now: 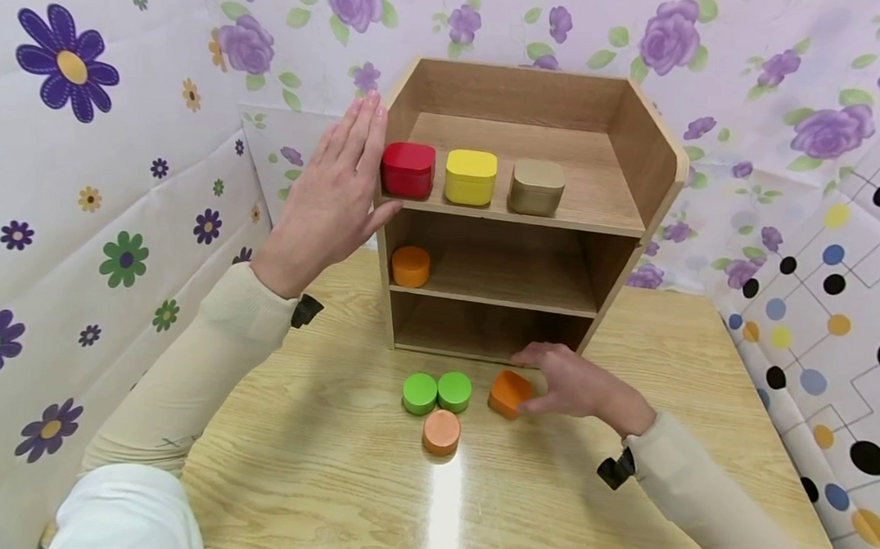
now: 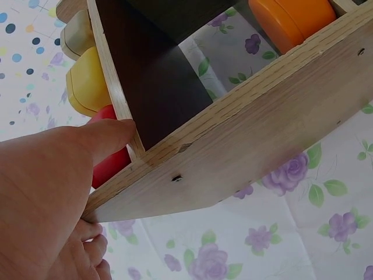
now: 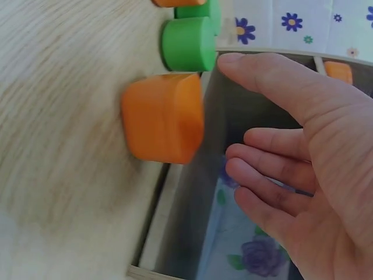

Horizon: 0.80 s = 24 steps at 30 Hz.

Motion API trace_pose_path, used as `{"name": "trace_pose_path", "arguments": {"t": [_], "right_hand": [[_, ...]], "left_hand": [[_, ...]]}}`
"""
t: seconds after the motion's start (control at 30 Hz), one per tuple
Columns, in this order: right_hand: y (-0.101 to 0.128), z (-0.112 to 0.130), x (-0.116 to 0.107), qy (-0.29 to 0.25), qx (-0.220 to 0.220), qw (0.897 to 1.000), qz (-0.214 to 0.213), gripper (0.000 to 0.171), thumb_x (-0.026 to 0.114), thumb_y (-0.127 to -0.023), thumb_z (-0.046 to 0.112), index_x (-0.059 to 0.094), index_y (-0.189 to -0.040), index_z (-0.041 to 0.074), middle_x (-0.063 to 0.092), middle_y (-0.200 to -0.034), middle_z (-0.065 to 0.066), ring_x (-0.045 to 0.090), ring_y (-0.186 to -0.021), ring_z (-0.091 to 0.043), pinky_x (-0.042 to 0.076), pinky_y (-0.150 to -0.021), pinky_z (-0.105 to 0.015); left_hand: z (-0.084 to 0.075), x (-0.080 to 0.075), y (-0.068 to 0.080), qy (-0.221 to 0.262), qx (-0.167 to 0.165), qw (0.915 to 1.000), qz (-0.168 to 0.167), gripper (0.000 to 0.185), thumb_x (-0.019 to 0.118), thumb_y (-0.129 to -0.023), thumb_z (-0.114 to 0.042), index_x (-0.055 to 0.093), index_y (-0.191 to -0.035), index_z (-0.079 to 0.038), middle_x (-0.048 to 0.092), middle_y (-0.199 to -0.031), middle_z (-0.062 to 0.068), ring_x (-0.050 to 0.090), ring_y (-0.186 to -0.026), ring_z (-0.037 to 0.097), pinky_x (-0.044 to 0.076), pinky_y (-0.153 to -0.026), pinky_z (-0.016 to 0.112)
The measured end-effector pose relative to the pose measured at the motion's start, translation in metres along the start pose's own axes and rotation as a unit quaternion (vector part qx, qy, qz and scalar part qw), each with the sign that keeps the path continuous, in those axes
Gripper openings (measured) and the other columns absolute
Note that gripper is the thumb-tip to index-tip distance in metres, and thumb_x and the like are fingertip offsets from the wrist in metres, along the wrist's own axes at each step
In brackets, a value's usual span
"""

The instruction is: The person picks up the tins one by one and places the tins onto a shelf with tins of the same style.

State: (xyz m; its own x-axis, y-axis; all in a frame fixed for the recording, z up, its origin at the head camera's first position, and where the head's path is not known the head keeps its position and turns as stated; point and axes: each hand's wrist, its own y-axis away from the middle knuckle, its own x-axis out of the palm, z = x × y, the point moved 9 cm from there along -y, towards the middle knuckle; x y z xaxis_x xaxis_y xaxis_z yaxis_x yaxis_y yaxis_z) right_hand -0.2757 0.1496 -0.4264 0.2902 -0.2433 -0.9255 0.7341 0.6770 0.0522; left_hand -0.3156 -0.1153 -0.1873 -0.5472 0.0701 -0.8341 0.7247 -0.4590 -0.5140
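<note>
My left hand (image 1: 333, 188) lies along the left side of a wooden shelf unit (image 1: 521, 98), fingers straight. Its thumb rests on the front edge of the top shelf, just below a red rounded-square box (image 1: 408, 171). Near the unit's foot, my right hand (image 1: 579, 383) reaches over the table beside an orange rounded-square box (image 3: 160, 119), thumb and fingers apart. The right wrist view shows a gap between that hand and the box. Left of the box are two green round boxes (image 1: 420, 393) (image 1: 454, 391), with a light orange round box (image 1: 441, 433) in front.
A yellow box (image 1: 470, 177) and a gold-brown box (image 1: 537, 187) stand right of the red one on the top shelf. On the middle shelf, an orange round box (image 1: 411, 267) sits at the left end. Patterned cloth walls (image 1: 120, 170) surround the wooden table (image 1: 314, 465).
</note>
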Motion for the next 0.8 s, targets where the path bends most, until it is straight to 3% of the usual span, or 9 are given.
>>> {"name": "trace_pose_path", "arguments": {"t": [0.27, 0.4, 0.6, 0.8], "right_hand": [[-0.005, -0.012, 0.016, -0.018, 0.008, 0.999, -0.029, 0.067, 0.089, -0.082, 0.035, 0.069, -0.132, -0.004, 0.072, -0.131, -0.018, 0.071, -0.115, -0.031, 0.060, -0.102, -0.048], [-0.008, -0.017, 0.019, -0.015, 0.015, 0.999, -0.036, 0.065, 0.090, -0.080, 0.038, 0.071, -0.127, -0.002, 0.075, -0.122, -0.014, 0.072, -0.110, -0.027, 0.061, -0.099, -0.046], [-0.013, -0.021, 0.022, -0.002, 0.024, 0.999, -0.032, 0.058, 0.093, -0.075, 0.043, 0.073, -0.113, 0.005, 0.071, -0.100, -0.002, 0.061, -0.085, -0.014, 0.057, -0.080, -0.030], [-0.017, -0.022, 0.024, 0.006, 0.030, 0.999, -0.034, 0.050, 0.093, -0.074, 0.043, 0.070, -0.102, 0.009, 0.065, -0.088, 0.001, 0.054, -0.076, -0.010, 0.049, -0.069, -0.024]], "left_hand": [[-0.001, 0.004, 0.000, 0.011, -0.003, 0.9999, 0.009, 0.102, 0.065, -0.103, -0.042, 0.001, -0.168, 0.004, 0.001, -0.178, 0.021, 0.006, -0.167, 0.036, 0.012, -0.137, 0.048], [-0.001, 0.004, -0.001, 0.009, -0.003, 0.9999, 0.007, 0.102, 0.065, -0.103, -0.042, 0.001, -0.168, 0.004, 0.001, -0.178, 0.021, 0.007, -0.167, 0.037, 0.013, -0.137, 0.048], [0.001, 0.002, -0.001, 0.013, -0.007, 0.9999, 0.005, 0.102, 0.065, -0.104, -0.042, 0.001, -0.168, 0.004, 0.000, -0.178, 0.021, 0.006, -0.167, 0.037, 0.013, -0.136, 0.049], [0.001, 0.002, 0.000, 0.020, -0.009, 0.9997, 0.006, 0.101, 0.066, -0.103, -0.040, 0.002, -0.168, 0.004, 0.000, -0.179, 0.020, 0.006, -0.167, 0.036, 0.013, -0.136, 0.049]]}}
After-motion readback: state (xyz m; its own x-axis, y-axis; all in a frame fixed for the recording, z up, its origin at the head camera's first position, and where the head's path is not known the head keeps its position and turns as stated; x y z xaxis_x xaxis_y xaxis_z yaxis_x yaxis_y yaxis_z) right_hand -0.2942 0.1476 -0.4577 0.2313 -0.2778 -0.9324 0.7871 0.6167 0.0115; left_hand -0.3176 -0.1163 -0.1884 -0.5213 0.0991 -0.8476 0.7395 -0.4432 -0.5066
